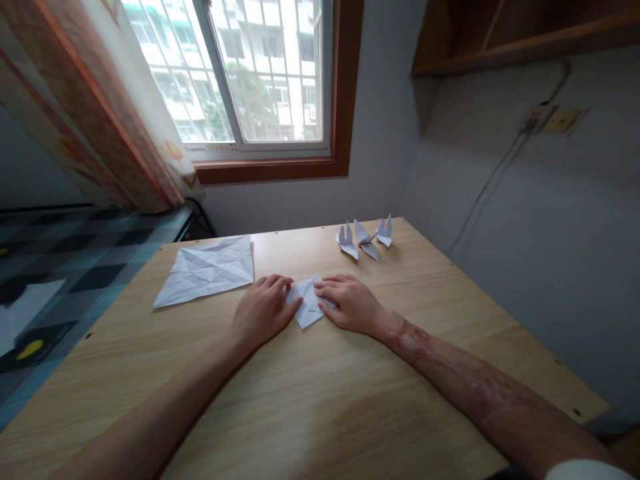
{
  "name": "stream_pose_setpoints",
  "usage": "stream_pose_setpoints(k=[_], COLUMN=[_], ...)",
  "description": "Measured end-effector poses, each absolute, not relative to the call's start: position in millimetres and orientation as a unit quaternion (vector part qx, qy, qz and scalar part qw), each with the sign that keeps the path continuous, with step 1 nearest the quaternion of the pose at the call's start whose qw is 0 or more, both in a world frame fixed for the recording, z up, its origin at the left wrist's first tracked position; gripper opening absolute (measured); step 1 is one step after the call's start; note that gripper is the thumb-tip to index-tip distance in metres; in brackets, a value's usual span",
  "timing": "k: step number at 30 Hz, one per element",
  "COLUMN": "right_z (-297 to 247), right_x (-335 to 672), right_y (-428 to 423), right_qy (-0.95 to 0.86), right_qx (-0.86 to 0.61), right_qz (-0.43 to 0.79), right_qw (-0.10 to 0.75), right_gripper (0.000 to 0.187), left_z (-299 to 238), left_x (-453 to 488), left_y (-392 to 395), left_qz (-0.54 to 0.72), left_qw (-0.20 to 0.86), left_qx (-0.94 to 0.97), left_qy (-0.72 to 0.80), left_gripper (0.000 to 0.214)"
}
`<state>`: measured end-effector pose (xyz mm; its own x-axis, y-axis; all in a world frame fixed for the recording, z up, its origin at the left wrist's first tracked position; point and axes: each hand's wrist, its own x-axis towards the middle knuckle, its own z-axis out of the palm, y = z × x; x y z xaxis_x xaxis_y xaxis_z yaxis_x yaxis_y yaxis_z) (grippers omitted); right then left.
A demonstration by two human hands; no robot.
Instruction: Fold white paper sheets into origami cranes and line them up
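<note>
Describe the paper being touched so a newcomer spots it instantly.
Find the wooden table by the window. On it, the left hand and right hand touch a folded paper, smaller than the creased sheet, flatter than the paper birds.

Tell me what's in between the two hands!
A folded piece of white paper lies on the wooden table between the left hand and right hand, both touching it. The head view shows this.

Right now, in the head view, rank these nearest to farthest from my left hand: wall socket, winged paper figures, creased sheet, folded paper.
1. Folded paper: touching the left hand.
2. Creased sheet: ahead, left.
3. Winged paper figures: ahead, right.
4. Wall socket: far right, higher up.
</note>
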<state>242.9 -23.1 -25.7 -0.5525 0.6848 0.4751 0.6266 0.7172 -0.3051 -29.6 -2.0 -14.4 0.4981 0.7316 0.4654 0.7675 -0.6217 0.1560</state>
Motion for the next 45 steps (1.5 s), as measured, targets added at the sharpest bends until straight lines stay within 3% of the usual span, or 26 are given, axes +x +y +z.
stream_pose_setpoints(k=[12,19,22,29,39,45], right_z=[-31.2,-30.6,-32.3,-37.0,-38.5,-35.5], right_x=[244.6,244.9,245.1,245.3,243.6,242.8], right_y=[-19.0,-19.3,-18.0,-16.1,-16.0,-16.5], right_qy=[-0.860,-0.861,-0.860,-0.889,-0.877,-0.869], right_qx=[-0.398,-0.384,-0.383,-0.370,-0.424,-0.447], right_qz=[0.085,0.094,0.098,0.081,0.087,0.076], right_qw=[0.309,0.320,0.322,0.257,0.210,0.200], right_gripper=[0.031,0.029,0.027,0.052,0.061,0.062], left_z=[-11.2,-7.8,-10.0,-12.6,-1.0,6.2], left_x=[-29.2,-26.1,-26.9,-28.2,-23.5,-22.1], left_y=[-4.5,-6.5,-1.7,0.8,-9.1,-14.5], left_qz=[-0.307,-0.256,-0.247,-0.215,-0.190,-0.147], left_qw=[-0.049,-0.106,-0.096,-0.082,-0.084,-0.032], left_qx=[-0.867,-0.909,-0.914,-0.933,-0.944,-0.955], left_qy=[-0.389,-0.312,-0.306,-0.276,-0.255,-0.257], left_gripper=[0.026,0.020,0.025,0.036,0.038,0.035])
